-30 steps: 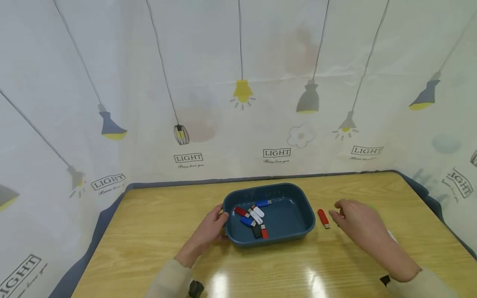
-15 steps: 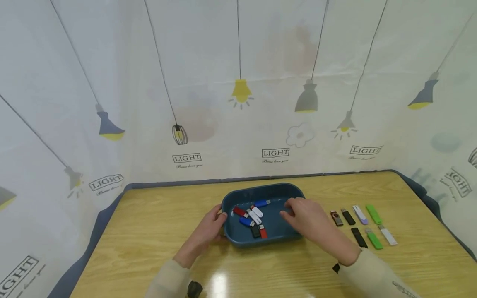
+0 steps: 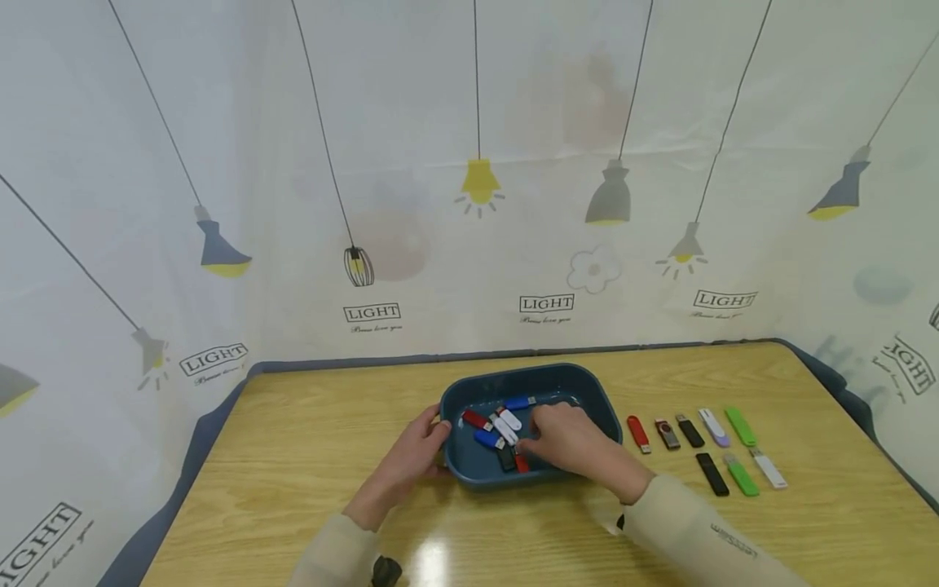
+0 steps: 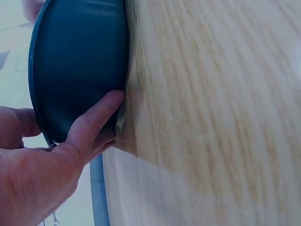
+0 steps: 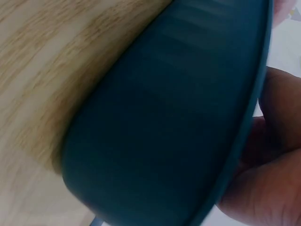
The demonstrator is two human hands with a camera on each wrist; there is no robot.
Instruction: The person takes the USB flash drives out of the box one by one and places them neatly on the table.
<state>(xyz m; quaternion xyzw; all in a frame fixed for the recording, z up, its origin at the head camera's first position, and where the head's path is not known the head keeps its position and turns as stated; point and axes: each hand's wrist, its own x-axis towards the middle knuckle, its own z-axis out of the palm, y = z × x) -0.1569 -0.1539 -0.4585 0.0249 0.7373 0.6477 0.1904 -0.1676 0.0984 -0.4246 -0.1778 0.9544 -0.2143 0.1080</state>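
Note:
A dark blue plastic tray [image 3: 579, 461] stands on the wooden table. My left hand [image 3: 411, 456] grips its left end, thumb over the rim; the left wrist view shows fingers [image 4: 96, 113] against the outer wall. My right hand [image 3: 572, 440] reaches down into the tray over the front wall, fingers bent. Its fingertips are right by a white USB stick [image 3: 504, 430] and a red USB stick [image 3: 522, 463]; I cannot tell if they pinch one. Around them lie a blue stick [image 3: 489, 439], a black one [image 3: 506, 459], a dark red one [image 3: 477, 420] and another blue one [image 3: 519, 403].
Right of the tray, several USB sticks lie in two rows, among them a red one [image 3: 638, 434], a black one [image 3: 712, 474], a green one [image 3: 740, 426] and a white one [image 3: 769, 470]. A printed cloth [image 3: 469, 269] hangs behind the table [image 3: 330, 424].
My right hand has moved left from beside the red stick on the table, across the tray, and down to the sticks inside. My left hand has stayed on the tray.

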